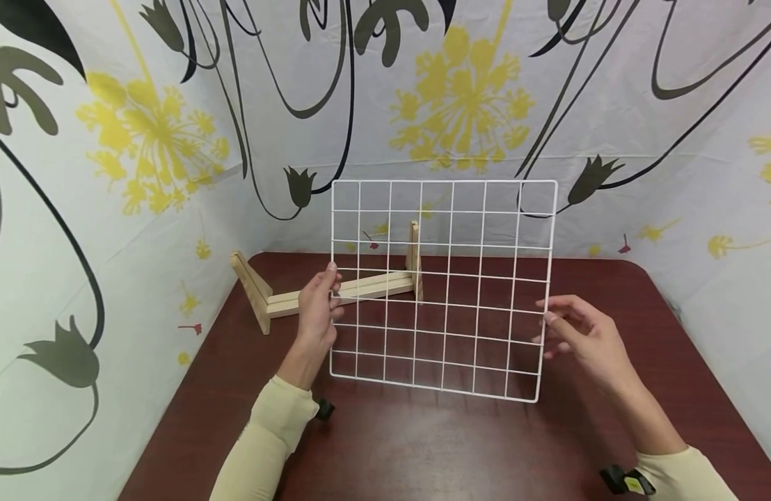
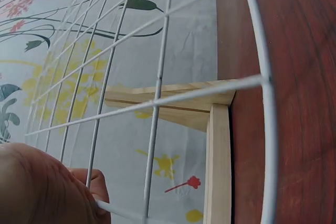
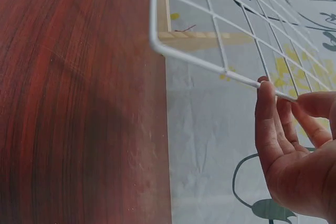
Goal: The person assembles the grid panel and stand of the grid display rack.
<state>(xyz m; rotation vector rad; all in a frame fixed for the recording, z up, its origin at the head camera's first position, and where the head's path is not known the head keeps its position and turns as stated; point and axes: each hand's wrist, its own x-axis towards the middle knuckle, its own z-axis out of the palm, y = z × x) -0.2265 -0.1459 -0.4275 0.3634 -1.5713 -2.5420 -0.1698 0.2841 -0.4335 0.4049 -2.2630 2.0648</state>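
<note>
A white wire grid panel [image 1: 448,304] stands upright above the table, held between both hands. My left hand [image 1: 319,306] grips its left edge, thumb in front and fingers curled behind. On the right edge, my right hand [image 1: 582,337] pinches the wire between thumb and fingertips, as the right wrist view also shows at the rim [image 3: 197,62]. Behind the panel is a wooden stand [image 1: 285,304], a long crossbar with a slotted upright at each end. Part of the stand shows through the mesh; in the left wrist view one grooved upright [image 2: 184,95] joins the crossbar.
The dark red wooden table [image 1: 423,445] has rounded far corners. Pale fabric with floral print [image 1: 473,139] hangs close behind the table and along its sides. Each wrist carries a small black camera mount, the right one [image 1: 626,480] near the front edge.
</note>
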